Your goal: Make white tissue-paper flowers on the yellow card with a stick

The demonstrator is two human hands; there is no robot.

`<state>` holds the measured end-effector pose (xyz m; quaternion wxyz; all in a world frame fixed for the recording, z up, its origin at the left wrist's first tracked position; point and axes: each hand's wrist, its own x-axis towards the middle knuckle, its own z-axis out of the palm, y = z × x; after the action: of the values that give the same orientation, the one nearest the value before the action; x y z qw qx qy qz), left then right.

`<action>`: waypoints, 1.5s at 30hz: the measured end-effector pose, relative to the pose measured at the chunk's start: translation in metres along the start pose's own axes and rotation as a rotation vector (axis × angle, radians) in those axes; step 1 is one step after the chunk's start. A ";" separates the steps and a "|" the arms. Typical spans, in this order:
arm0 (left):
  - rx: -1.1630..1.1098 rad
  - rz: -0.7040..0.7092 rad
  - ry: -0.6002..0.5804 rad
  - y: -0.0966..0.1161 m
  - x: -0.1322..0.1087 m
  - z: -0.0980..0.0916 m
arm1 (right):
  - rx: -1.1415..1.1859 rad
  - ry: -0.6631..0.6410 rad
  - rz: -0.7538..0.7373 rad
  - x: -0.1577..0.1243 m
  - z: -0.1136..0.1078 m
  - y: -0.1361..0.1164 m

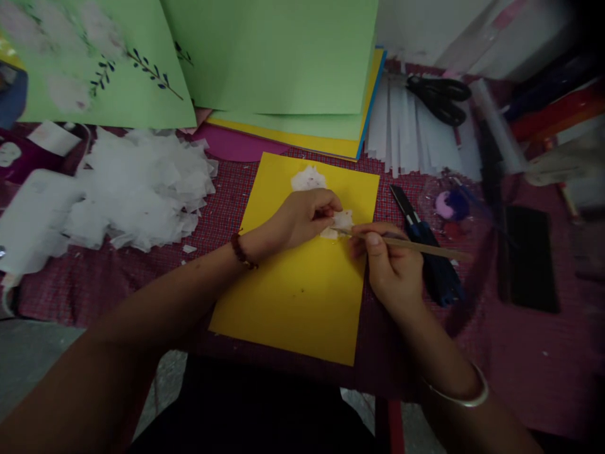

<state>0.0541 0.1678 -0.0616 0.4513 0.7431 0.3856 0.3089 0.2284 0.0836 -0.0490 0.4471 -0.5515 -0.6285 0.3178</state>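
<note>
A yellow sheet of paper [293, 309] lies on the table in front of me. Near its top sits a crumpled white paper flower [308, 178]. Below and right of that flower, my left hand [307, 217] pinches a small piece of thin white paper [343, 219] with thumb and fingertips. My right hand [394, 258] grips a thin wooden stick [416, 244], perhaps a brush handle, like a pen. The stick's left end meets the white paper at the left fingertips; its exact tip is hard to make out.
Left lies a heap of thin white paper squares [146, 189] beside a white device [38, 221]. Green sheets [278, 57] stand behind. On the right are a blue utility knife [435, 265], black scissors [439, 98], a dish of paint [449, 205] and a dark phone [529, 258].
</note>
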 end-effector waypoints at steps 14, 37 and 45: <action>0.131 0.055 0.016 0.001 -0.005 -0.015 | -0.470 -0.206 -0.332 0.001 0.002 -0.007; -0.179 -0.073 0.432 0.010 -0.010 -0.020 | 0.105 0.029 0.056 0.009 0.006 0.001; -0.193 0.040 0.432 0.051 -0.008 -0.073 | 0.084 0.066 0.117 0.011 -0.002 0.008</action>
<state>0.0057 0.1777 0.0130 0.4212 0.6206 0.4271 0.5050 0.2331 0.0952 -0.0530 0.4709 -0.5782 -0.5663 0.3511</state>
